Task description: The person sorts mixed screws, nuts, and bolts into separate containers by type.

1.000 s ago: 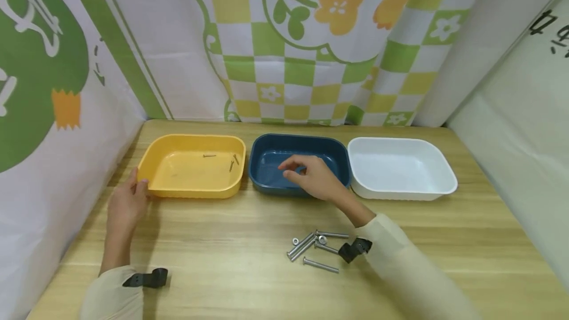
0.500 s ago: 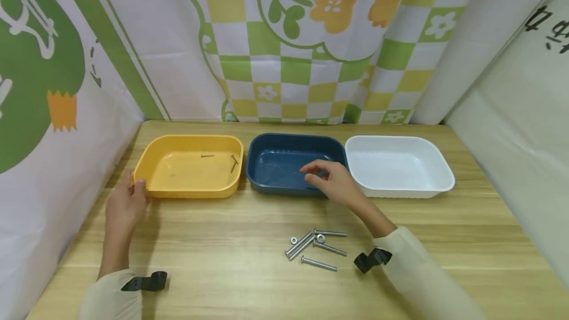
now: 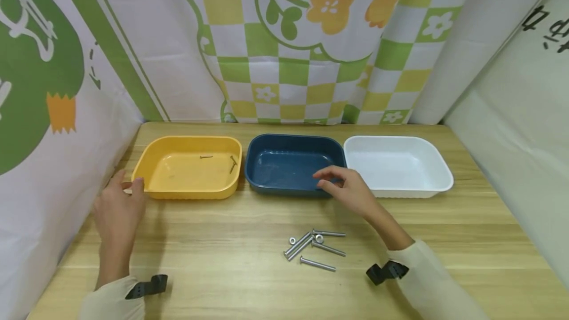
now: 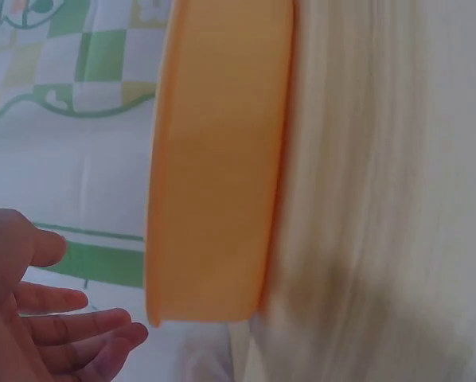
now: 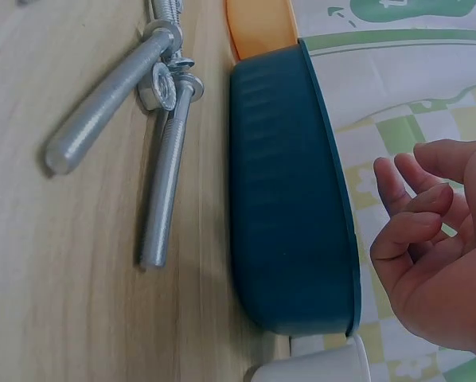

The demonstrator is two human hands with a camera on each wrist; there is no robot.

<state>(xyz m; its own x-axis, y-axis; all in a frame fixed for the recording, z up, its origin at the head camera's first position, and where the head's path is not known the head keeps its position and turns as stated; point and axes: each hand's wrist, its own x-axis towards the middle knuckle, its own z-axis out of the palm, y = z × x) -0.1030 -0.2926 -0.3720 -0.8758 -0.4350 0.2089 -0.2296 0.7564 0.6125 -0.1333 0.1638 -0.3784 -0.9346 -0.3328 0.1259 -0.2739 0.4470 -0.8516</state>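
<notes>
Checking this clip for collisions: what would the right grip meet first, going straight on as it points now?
Probably the inside of the blue tray, since the right grip points leftward across it. The grip's height is unclear; if it clears the rim, the yellow tray lies next in line.

Wood-grain table (image 3: pixel 222 270) | yellow tray (image 3: pixel 178 177), blue tray (image 3: pixel 284 169), white tray (image 3: pixel 400 167) in a row | bolts (image 3: pixel 318 264), nuts (image 5: pixel 152 89) clustered in front
</notes>
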